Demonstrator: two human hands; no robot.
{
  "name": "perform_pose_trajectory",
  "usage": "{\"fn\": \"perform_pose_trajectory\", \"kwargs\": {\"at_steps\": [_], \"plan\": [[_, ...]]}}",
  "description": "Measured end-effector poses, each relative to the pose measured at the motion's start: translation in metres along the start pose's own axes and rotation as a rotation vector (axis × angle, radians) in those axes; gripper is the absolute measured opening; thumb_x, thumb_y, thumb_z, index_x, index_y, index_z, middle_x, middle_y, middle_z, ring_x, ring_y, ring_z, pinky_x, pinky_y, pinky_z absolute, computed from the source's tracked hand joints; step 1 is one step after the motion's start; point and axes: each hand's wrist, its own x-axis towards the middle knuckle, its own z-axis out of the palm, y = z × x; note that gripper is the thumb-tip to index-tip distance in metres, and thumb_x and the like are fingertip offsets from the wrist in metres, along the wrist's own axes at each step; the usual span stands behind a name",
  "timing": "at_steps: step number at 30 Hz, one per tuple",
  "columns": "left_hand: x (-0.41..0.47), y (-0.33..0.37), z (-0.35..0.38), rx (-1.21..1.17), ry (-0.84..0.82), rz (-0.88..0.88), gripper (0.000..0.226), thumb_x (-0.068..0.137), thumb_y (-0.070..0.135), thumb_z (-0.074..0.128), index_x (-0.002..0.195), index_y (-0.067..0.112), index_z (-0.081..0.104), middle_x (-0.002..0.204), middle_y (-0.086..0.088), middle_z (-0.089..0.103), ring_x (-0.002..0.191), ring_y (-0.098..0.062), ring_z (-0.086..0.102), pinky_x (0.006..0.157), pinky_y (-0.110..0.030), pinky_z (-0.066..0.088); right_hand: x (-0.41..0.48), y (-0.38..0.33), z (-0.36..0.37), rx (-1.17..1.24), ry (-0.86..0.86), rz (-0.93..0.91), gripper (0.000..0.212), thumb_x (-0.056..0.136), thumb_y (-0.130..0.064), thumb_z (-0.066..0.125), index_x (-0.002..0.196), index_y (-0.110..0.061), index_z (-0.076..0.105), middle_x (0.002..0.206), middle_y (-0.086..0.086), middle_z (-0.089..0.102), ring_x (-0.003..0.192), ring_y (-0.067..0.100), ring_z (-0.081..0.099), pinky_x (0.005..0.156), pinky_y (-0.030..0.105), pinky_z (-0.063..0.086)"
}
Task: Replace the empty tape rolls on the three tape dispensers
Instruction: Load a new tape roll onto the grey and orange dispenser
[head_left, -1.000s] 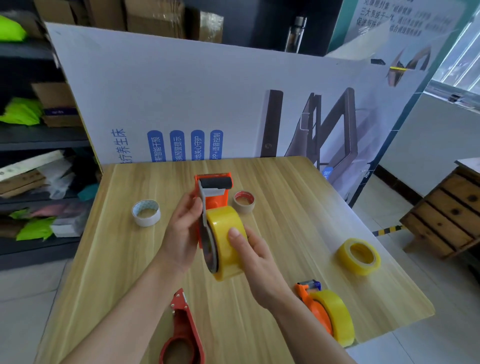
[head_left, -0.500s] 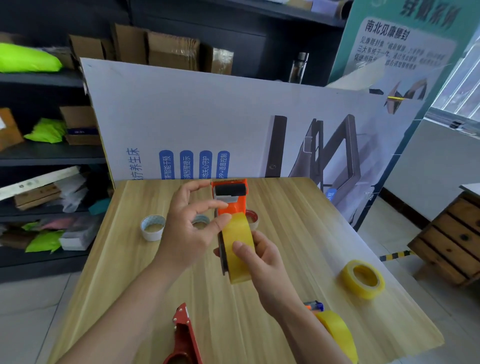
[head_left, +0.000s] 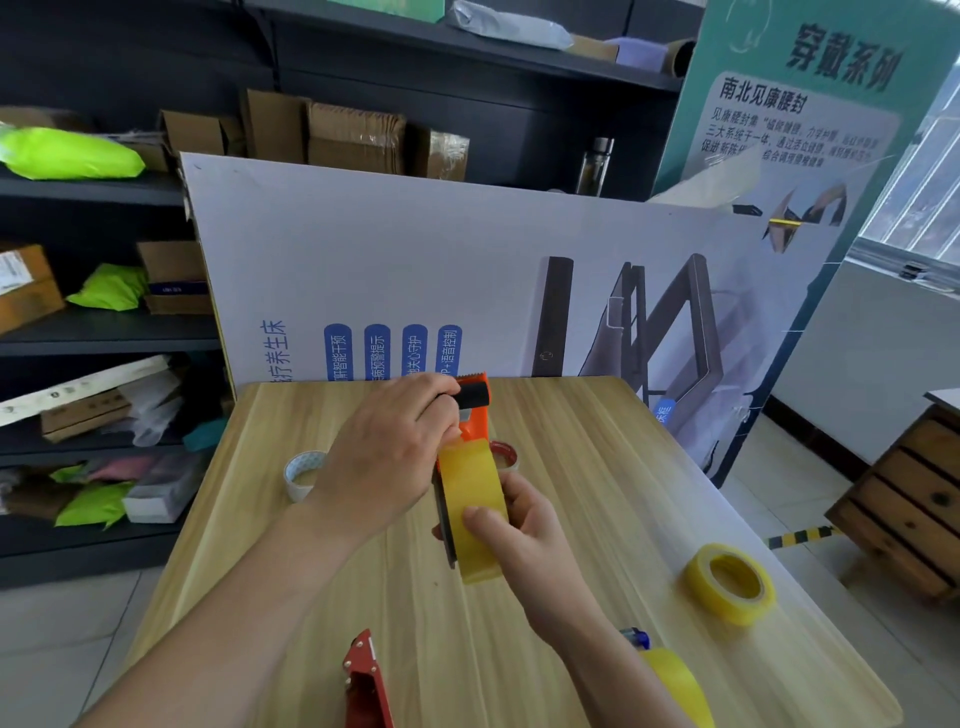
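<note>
A: Step in hand?
B: Judged as threading fresh tape on the second of three dispensers. Noted one loaded dispenser (head_left: 675, 686) at the near right corner. Held the orange dispenser (head_left: 475, 418) upright above the middle of the tabletop (head_left: 597, 493) with the right hand (head_left: 524, 540), fingers curled round the yellow tape roll (head_left: 472, 499) seated on it, thumb pressed on the roll's face. Pinched at the black roller on the dispenser head with the left hand (head_left: 384, 457), fingertips closed together; could not tell whether on the tape end itself.
A: Next move?
B: Probably called for drawing the tape end across the roller to the toothed blade, flat and without creases. Judged as outstanding: the red dispenser (head_left: 366, 686) at the near edge, plus the spare roll (head_left: 730, 582) lying well apart to the right.
A: Legible writing?
B: Read "穿戴系列" and "南北贝康腰封" on the green banner (head_left: 810, 130); read "语音控制" on a blue label of the white board (head_left: 415, 260). Found no brand legible on dispensers or rolls.
</note>
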Motion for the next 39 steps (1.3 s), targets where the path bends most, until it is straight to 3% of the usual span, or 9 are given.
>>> {"fn": "perform_pose_trajectory", "kwargs": {"at_steps": [5, 8, 10, 12, 14, 19, 23, 30, 39], "plan": [[0.017, -0.003, 0.0, 0.146, 0.013, 0.101, 0.023, 0.096, 0.027, 0.045, 0.082, 0.015, 0.058, 0.081, -0.001, 0.061, 0.076, -0.022, 0.059, 0.079, -0.035, 0.035, -0.004, -0.004, 0.002, -0.006, 0.006, 0.02, 0.047, 0.078, -0.034, 0.066, 0.108, 0.001, 0.059, 0.086, 0.018, 0.066, 0.069, 0.018, 0.069, 0.06, 0.025, 0.055], [0.025, -0.002, 0.0, 0.149, -0.013, 0.162, 0.025, 0.094, 0.029, 0.043, 0.08, 0.016, 0.059, 0.078, 0.0, 0.06, 0.076, -0.021, 0.059, 0.085, -0.037, 0.037, -0.006, -0.007, 0.002, -0.06, 0.036, -0.008, 0.058, 0.079, -0.046, 0.07, 0.104, 0.006, 0.059, 0.077, 0.009, 0.065, 0.064, 0.012, 0.066, 0.057, 0.019, 0.051], [0.031, -0.002, -0.002, 0.045, -0.05, 0.138, 0.027, 0.093, 0.03, 0.041, 0.078, 0.015, 0.058, 0.079, 0.0, 0.058, 0.072, -0.019, 0.057, 0.072, -0.033, 0.045, -0.007, -0.012, -0.001, -0.084, 0.015, -0.009, 0.053, 0.082, -0.04, 0.071, 0.106, 0.005, 0.059, 0.076, 0.007, 0.066, 0.062, 0.011, 0.067, 0.057, 0.018, 0.051], [0.036, -0.004, -0.005, -0.041, -0.103, 0.098, 0.028, 0.093, 0.031, 0.042, 0.079, 0.013, 0.057, 0.082, -0.001, 0.055, 0.066, -0.016, 0.055, 0.052, -0.026, 0.044, -0.007, -0.018, -0.004, -0.105, -0.012, 0.009, 0.041, 0.085, -0.033, 0.071, 0.108, 0.0, 0.06, 0.081, 0.008, 0.07, 0.067, 0.015, 0.069, 0.06, 0.022, 0.054], [0.041, -0.008, -0.005, -0.033, -0.147, 0.122, 0.024, 0.09, 0.03, 0.046, 0.08, 0.012, 0.058, 0.083, -0.001, 0.055, 0.065, -0.016, 0.056, 0.046, -0.029, 0.048, -0.007, -0.019, -0.006, -0.141, -0.034, 0.019, 0.04, 0.083, -0.033, 0.071, 0.108, -0.004, 0.06, 0.081, 0.007, 0.072, 0.069, 0.019, 0.07, 0.064, 0.031, 0.058], [0.044, -0.018, 0.0, -0.087, -0.166, 0.088, 0.018, 0.091, 0.02, 0.059, 0.076, 0.015, 0.052, 0.075, 0.008, 0.046, 0.063, -0.011, 0.045, 0.05, -0.033, 0.049, -0.011, -0.016, -0.003, -0.175, -0.032, 0.035, 0.047, 0.072, -0.04, 0.075, 0.104, -0.007, 0.062, 0.077, 0.002, 0.07, 0.071, 0.024, 0.07, 0.079, 0.056, 0.057], [0.041, -0.021, 0.003, -0.156, -0.195, 0.031, 0.018, 0.093, 0.016, 0.058, 0.076, 0.015, 0.051, 0.076, 0.01, 0.043, 0.064, -0.01, 0.042, 0.053, -0.019, 0.036, -0.012, -0.012, 0.0, -0.177, -0.017, 0.042, 0.046, 0.07, -0.04, 0.075, 0.103, -0.01, 0.062, 0.079, 0.004, 0.07, 0.072, 0.027, 0.07, 0.078, 0.055, 0.057], [0.033, -0.023, 0.003, -0.321, -0.219, -0.23, 0.019, 0.097, 0.015, 0.05, 0.077, 0.013, 0.049, 0.076, 0.006, 0.049, 0.067, -0.008, 0.045, 0.057, -0.017, 0.03, -0.01, -0.008, -0.002, -0.168, -0.015, 0.049, 0.039, 0.071, -0.036, 0.074, 0.102, -0.015, 0.061, 0.078, 0.0, 0.07, 0.073, 0.025, 0.07, 0.076, 0.045, 0.058], [0.035, -0.04, -0.003, -0.56, -0.166, -0.726, 0.022, 0.097, 0.017, 0.05, 0.081, 0.006, 0.059, 0.079, -0.01, 0.062, 0.075, -0.024, 0.055, 0.068, -0.038, 0.047, -0.003, -0.001, -0.007, -0.283, -0.084, 0.056, 0.046, 0.063, -0.027, 0.073, 0.105, -0.015, 0.059, 0.091, 0.012, 0.064, 0.082, 0.026, 0.067, 0.072, 0.032, 0.052]]}}
